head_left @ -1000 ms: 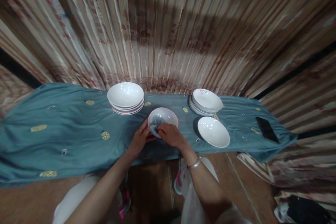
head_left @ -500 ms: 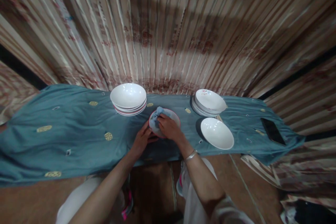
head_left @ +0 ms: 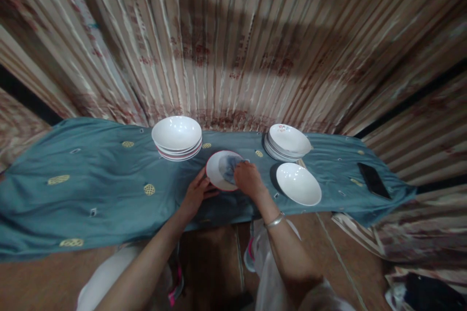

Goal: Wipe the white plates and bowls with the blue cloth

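Note:
A white bowl with a red rim [head_left: 216, 167] stands on the cloth-covered table in front of me. My left hand [head_left: 197, 193] grips its near left edge, thumb at the rim and fingers along the outer side. Inside the bowl, my right hand [head_left: 249, 178] presses a bunched light blue cloth [head_left: 229, 167] against the right part; the cloth is smeared by motion. A silvery bangle [head_left: 275, 219] circles my right wrist. To the right lies a single white bowl [head_left: 299, 184], tilted a little and apart from my hand.
A stack of white bowls [head_left: 177, 135] stands back left, another stack of bowls [head_left: 289, 141] back right. A black phone [head_left: 374, 181] lies at the right end of the teal tablecloth [head_left: 109, 180]. Striped curtains [head_left: 226, 58] hang close behind the table.
My right hand and the blue cloth have moved from the bowl's upper left to its right side. My left hand stays at the bowl's left edge. The view has shifted slightly.

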The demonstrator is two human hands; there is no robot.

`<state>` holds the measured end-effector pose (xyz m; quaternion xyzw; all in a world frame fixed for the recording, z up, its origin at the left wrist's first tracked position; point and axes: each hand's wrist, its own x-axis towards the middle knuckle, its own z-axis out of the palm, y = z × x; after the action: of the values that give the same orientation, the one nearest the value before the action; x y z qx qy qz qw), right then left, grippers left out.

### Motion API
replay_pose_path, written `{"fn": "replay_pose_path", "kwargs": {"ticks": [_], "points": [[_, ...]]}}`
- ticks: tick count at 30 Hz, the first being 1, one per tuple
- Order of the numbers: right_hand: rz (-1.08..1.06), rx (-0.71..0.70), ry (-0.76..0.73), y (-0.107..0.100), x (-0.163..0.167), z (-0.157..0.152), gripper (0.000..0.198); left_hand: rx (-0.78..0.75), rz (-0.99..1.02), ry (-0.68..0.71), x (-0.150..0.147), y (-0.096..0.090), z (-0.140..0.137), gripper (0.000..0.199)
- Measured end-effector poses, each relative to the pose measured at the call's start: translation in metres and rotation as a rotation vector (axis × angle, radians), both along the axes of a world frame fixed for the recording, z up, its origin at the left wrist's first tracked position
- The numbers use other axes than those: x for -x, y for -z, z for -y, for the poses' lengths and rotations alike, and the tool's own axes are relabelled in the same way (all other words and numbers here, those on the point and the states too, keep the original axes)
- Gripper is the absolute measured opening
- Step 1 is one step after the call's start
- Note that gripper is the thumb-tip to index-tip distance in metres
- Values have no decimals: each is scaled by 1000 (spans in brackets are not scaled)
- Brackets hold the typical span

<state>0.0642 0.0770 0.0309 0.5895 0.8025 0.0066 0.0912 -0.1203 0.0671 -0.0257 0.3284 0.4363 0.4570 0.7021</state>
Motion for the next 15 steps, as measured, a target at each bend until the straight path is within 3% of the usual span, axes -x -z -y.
{"fn": "replay_pose_path", "kwargs": {"ticks": [7,10,15], "points": [[-84,54,33,-9,2,11,34,-29,24,-8,0,3,-1,71],[-244,150,43,-13,1,11,34,-23,30,-13,-1,4,-1,70],[-606,270,-66,-5,-3,11,21,-29,-3,-25,-2,1,-1,68]]}}
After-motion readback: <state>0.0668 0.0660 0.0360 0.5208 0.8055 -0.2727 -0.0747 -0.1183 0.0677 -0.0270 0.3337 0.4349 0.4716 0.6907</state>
